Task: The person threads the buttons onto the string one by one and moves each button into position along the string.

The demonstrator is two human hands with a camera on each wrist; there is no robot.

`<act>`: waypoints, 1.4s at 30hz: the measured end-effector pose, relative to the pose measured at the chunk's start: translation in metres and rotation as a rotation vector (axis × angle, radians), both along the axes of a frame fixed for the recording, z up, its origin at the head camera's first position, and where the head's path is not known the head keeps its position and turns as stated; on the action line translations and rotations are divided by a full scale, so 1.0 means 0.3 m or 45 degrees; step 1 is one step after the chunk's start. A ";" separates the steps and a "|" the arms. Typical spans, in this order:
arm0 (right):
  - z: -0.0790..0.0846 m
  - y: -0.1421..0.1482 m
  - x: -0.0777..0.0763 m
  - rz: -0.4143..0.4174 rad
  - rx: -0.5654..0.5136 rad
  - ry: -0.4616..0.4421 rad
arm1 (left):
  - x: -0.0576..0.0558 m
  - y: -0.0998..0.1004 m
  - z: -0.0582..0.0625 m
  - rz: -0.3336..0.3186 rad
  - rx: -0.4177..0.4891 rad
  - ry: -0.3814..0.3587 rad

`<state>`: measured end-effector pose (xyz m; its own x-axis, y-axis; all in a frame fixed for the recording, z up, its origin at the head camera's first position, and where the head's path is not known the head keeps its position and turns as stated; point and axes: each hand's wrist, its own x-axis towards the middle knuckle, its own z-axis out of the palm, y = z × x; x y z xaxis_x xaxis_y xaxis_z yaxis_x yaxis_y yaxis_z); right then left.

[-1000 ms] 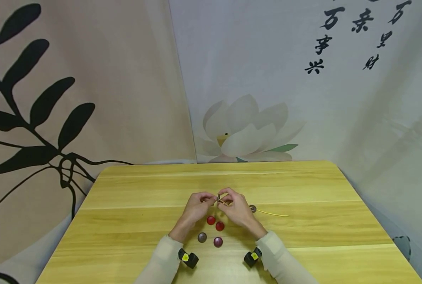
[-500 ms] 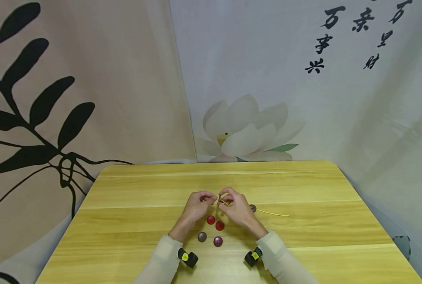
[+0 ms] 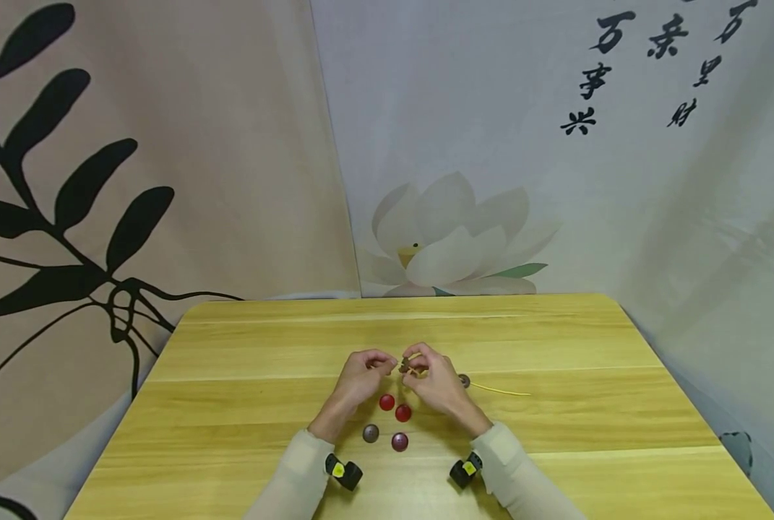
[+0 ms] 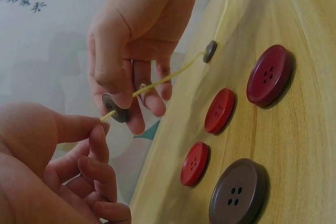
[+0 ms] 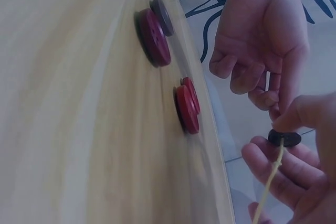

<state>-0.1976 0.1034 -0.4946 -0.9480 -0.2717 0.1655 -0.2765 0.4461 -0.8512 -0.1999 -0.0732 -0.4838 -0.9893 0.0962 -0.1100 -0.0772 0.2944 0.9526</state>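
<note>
Left hand (image 4: pixel 63 156): my thumb and a finger pinch the string (image 4: pixel 173 73) close to the held button; my other fingers are loosely curled.
Right hand (image 4: pixel 136 40): my fingers grip a small dark button, the held button (image 4: pixel 121 113), above the worktop (image 3: pixel 263 404), about midway between its left and right edges.
String: yellow, it passes through the held button and runs on to a second dark button (image 4: pixel 210 51); its tail lies on the worktop, pointing to the right edge.
Second dark button: on the worktop, just beside my right hand, towards the right edge.
Red buttons (image 3: pixel 387 402): two, near each other on the worktop between my wrists (four holes show in each).
Brown button (image 3: pixel 370 433): nearer the near edge than the red ones, on the left.
Maroon button (image 3: pixel 400 441): beside the brown one, towards the right edge, apart from it.
</note>
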 end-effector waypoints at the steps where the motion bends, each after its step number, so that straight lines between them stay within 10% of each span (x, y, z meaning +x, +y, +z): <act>1: 0.001 0.001 0.001 -0.002 -0.001 0.000 | 0.000 0.000 0.001 -0.002 -0.001 -0.001; 42: -0.001 0.074 -0.009 -0.044 0.049 0.048 | 0.004 -0.004 0.026 0.000 0.005 -0.022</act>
<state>-0.2002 0.1256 -0.4948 -0.9502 -0.2460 0.1913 -0.2920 0.4884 -0.8223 -0.1986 -0.0745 -0.4760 -0.9873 0.0966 -0.1264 -0.0934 0.2909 0.9522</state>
